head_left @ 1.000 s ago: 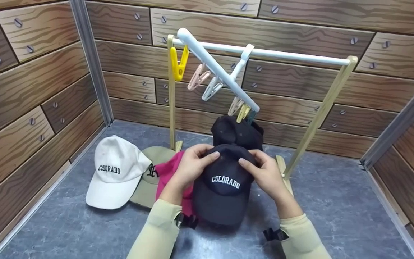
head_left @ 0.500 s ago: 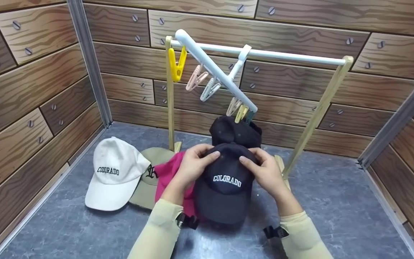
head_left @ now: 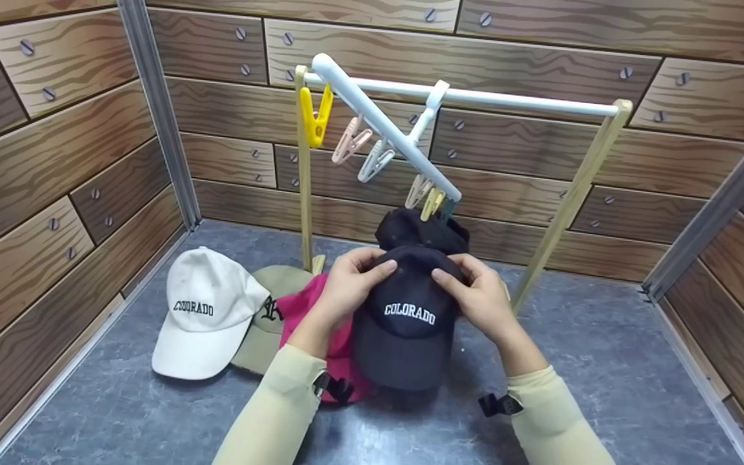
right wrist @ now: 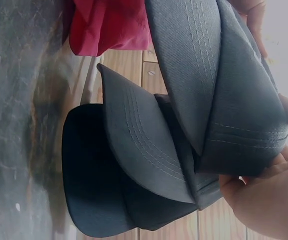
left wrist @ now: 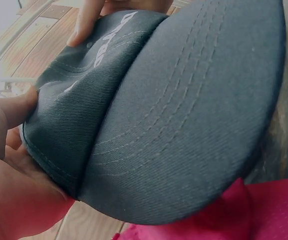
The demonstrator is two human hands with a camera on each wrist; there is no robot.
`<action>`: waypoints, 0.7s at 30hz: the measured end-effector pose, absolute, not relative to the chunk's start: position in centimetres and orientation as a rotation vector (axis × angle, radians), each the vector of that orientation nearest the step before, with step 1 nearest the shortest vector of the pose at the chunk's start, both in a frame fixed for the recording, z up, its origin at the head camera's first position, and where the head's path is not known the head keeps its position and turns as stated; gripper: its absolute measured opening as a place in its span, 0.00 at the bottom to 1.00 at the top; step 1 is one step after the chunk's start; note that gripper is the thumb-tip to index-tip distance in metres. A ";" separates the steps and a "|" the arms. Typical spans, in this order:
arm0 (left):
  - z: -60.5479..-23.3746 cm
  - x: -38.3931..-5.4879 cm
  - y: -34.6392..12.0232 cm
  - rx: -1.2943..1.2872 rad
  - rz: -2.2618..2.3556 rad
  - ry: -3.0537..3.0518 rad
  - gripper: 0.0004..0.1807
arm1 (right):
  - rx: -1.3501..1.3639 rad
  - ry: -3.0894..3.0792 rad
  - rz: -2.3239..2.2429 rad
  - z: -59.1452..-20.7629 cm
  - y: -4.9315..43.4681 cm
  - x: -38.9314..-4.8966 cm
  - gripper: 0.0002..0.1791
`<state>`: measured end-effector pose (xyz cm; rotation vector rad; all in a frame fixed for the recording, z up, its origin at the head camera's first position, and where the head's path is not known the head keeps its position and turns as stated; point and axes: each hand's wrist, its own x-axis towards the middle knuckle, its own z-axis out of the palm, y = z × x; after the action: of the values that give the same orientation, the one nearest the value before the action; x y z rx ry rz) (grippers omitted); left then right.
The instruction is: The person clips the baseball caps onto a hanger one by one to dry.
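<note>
Both hands hold a dark navy baseball cap (head_left: 405,349) with white COLORADO lettering, its brim pointing down toward me. My left hand (head_left: 346,290) pinches the crown's left side, thumb in front. On the crown's right side, my right hand (head_left: 483,300) does the same. Right behind it, a black cap (head_left: 404,229) hangs under a dark green clip (head_left: 447,210) at the hanger's near end. In the right wrist view two dark brims, one on a nearer cap (right wrist: 139,140) and one on a farther cap (right wrist: 91,175), show beyond the held cap.
A white hanger bar (head_left: 378,119) with several coloured clips hooks over the rail (head_left: 527,100) of a wooden-legged rack. To the left lie a white cap (head_left: 201,316), an olive cap (head_left: 288,278) and a pink cap (head_left: 340,349), overlapping. Wood-patterned walls (head_left: 507,148) enclose the grey surface.
Both hands have raised the navy cap slightly toward the hanging black cap, covering more of it. The head view has shifted a little.
</note>
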<state>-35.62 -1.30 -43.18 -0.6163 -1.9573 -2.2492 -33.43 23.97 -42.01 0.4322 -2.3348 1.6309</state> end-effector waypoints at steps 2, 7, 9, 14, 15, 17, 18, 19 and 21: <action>-42.9 -35.8 -1.4 -0.626 -2.239 -1.962 0.10 | 0.441 -2.337 1.630 -41.8 24.0 -33.6 0.17; -42.4 -36.1 -1.5 -0.642 -2.227 -1.966 0.09 | 0.480 -2.324 1.658 -41.3 24.0 -34.0 0.16; -42.2 -36.1 -1.6 -0.642 -2.226 -1.967 0.09 | 0.487 -2.322 1.662 -41.2 23.9 -34.1 0.16; -42.0 -36.3 -1.6 -0.629 -2.201 -1.982 0.08 | 0.488 -2.332 1.635 -41.0 23.8 -34.3 0.16; -42.0 -36.4 -1.6 -0.625 -2.196 -1.985 0.08 | 0.489 -2.335 1.628 -40.9 23.8 -34.3 0.16; -41.9 -36.5 -1.6 -0.621 -2.193 -1.986 0.08 | 0.492 -2.340 1.615 -40.8 23.8 -34.4 0.16; -41.9 -36.5 -1.6 -0.619 -2.196 -1.986 0.08 | 0.494 -2.342 1.613 -40.8 23.7 -34.4 0.16; -41.8 -36.5 -1.7 -0.619 -2.199 -1.984 0.08 | 0.496 -2.343 1.614 -40.7 23.7 -34.4 0.16; -41.7 -36.5 -1.7 -0.615 -2.207 -1.979 0.08 | 0.500 -2.345 1.616 -40.5 23.6 -34.5 0.16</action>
<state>-36.52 -1.69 -41.65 -0.6155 -1.9792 -2.2074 -34.52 23.64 -40.49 0.4997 -2.3449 1.6157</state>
